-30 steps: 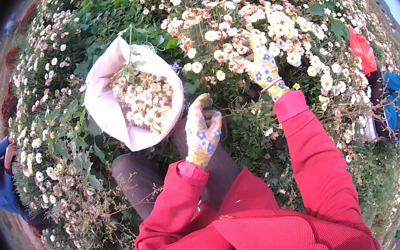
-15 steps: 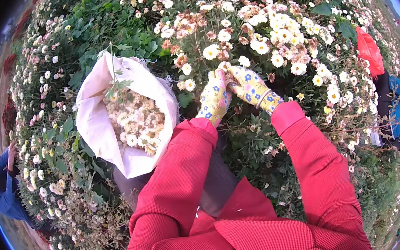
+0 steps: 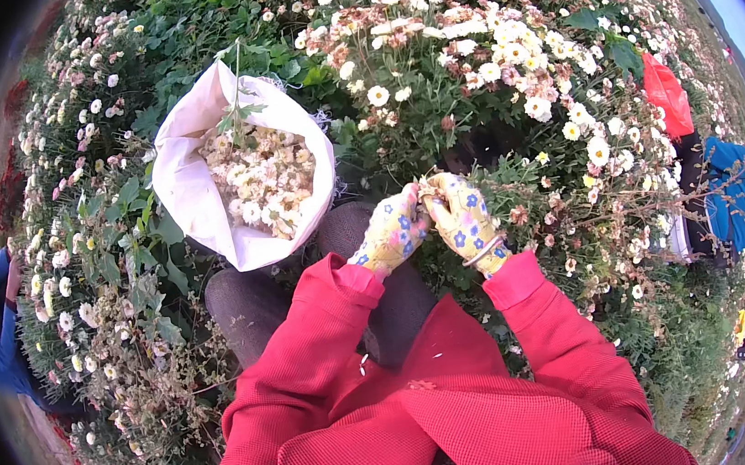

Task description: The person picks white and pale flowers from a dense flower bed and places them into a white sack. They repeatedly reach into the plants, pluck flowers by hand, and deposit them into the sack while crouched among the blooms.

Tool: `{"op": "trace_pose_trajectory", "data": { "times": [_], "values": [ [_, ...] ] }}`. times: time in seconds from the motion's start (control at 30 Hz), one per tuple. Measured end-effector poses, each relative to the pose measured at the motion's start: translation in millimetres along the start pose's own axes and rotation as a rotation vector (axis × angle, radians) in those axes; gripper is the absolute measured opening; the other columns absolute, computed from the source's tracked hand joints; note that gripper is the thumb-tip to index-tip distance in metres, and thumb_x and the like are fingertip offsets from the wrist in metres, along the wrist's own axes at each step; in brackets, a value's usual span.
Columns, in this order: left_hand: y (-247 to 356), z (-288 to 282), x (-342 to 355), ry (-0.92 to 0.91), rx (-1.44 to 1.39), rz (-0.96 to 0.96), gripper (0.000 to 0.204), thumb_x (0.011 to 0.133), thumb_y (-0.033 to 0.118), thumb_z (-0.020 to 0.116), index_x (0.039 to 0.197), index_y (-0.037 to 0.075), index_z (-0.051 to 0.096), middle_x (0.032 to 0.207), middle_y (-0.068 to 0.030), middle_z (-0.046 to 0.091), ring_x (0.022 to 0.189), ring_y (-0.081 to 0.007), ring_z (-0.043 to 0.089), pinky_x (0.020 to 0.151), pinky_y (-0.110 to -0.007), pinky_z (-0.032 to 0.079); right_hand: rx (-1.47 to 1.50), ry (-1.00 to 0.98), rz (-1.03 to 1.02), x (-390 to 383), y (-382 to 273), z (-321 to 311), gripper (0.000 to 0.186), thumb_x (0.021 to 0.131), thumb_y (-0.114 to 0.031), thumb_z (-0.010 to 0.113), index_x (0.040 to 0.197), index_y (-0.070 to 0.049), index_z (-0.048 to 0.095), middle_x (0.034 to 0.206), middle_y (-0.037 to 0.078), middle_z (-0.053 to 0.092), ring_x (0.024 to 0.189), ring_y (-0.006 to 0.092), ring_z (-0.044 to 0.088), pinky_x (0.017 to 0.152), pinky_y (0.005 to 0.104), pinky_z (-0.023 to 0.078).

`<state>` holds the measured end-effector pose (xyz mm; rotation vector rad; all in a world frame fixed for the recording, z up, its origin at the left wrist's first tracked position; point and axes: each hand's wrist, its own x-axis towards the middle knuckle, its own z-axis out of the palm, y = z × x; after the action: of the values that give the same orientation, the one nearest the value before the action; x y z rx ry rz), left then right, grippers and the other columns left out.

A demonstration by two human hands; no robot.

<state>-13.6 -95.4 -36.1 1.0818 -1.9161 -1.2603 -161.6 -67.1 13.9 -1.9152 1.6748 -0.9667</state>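
- Yellow gloves (image 3: 381, 248) printed with blue flowers cover both my hands, which meet in front of me, close above my lap.
- My left hand (image 3: 393, 228) is curled, its fingertips against or just beside those of the other; I cannot tell whether it has hold of anything.
- My right hand (image 3: 463, 219) is bent inward, thumb and fingers drawn near each other; a small brownish bit (image 3: 426, 190) shows at the fingertips, too small and hidden to tell which hand grips it.
- A thin band (image 3: 483, 252) circles my right wrist.
- Red sleeves run back from both wrists into my red coat (image 3: 506, 433), where a few white petals (image 3: 437, 355) lie.
- Dark trousers (image 3: 241, 304) cover my bent knees.
- Ahead and to the left, near my knees, a white sack (image 3: 187, 194) gapes open, with cut flower heads (image 3: 265, 190) inside and a leafy stem (image 3: 241, 111) over its mouth.
- White flowers (image 3: 517, 51), some browned, grow beyond my hands.
- Farther right are a red bag (image 3: 667, 96) and a person in blue (image 3: 742, 195); far left, another blue sleeve (image 3: 5, 334).
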Motion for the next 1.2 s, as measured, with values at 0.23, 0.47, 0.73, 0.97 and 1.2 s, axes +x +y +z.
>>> {"op": "trace_pose_trajectory", "data": {
  "times": [0.23, 0.47, 0.73, 0.97, 1.2],
  "values": [
    [-1.7, -163.3, -60.6, 0.496, -0.610, 0.078, 0.056, 0.088, 0.002, 0.059, 0.139, -0.002, 0.036, 0.123, -0.0153, 0.056, 0.111, -0.0250, 0.056, 0.091, -0.033, 0.046, 0.376, 0.098, -0.287, 75.4, -148.0, 89.0, 0.024, 0.083, -0.013, 0.057, 0.105, -0.004, 0.057, 0.099, 0.019, 0.059, 0.095, 0.0376, 0.058, 0.081, 0.0451, 0.047],
    [7.7, -220.4, -67.0, 0.395, 0.689, -0.290, 0.075, 0.072, -0.002, 0.061, 0.142, 0.002, 0.035, 0.130, -0.0251, 0.048, 0.119, -0.0379, 0.049, 0.100, -0.040, 0.041, 0.168, -0.260, -0.417, 88.9, -120.7, 67.0, 0.063, 0.080, -0.019, 0.061, 0.139, -0.013, 0.041, 0.120, 0.019, 0.057, 0.104, 0.0353, 0.059, 0.089, 0.0423, 0.048],
    [69.4, -83.8, 98.1, 0.250, 0.317, 0.258, 0.039, 0.088, 0.001, 0.059, 0.126, 0.002, 0.050, 0.108, -0.0062, 0.058, 0.084, -0.0144, 0.057, 0.074, -0.027, 0.048, 0.313, 0.562, 0.381, 64.5, 158.2, -123.7, 0.047, 0.081, -0.013, 0.072, 0.122, 0.001, 0.053, 0.084, 0.007, 0.065, 0.060, 0.0100, 0.057, 0.052, 0.0257, 0.048],
    [71.0, 37.3, 299.2, 0.156, 0.363, 0.331, 0.096, 0.064, 0.036, 0.084, 0.138, 0.000, 0.035, 0.136, -0.0253, 0.043, 0.118, -0.0398, 0.051, 0.097, -0.044, 0.044, 0.046, 0.393, 0.304, 87.5, 225.0, -126.9, 0.115, 0.062, -0.023, 0.086, 0.148, -0.001, 0.014, 0.147, 0.024, 0.031, 0.131, 0.0309, 0.042, 0.107, 0.0366, 0.035],
    [34.2, 66.0, 406.2, -0.190, 0.737, 0.142, 0.110, 0.069, 0.042, 0.082, 0.145, 0.000, 0.014, 0.146, -0.0258, 0.024, 0.134, -0.0381, 0.030, 0.105, -0.044, 0.037, 0.107, 0.367, 0.202, 158.7, 254.6, -125.8, 0.124, 0.056, -0.034, 0.089, 0.147, 0.001, 0.013, 0.148, 0.026, 0.027, 0.136, 0.0348, 0.031, 0.111, 0.0368, 0.030]
  ]
}}
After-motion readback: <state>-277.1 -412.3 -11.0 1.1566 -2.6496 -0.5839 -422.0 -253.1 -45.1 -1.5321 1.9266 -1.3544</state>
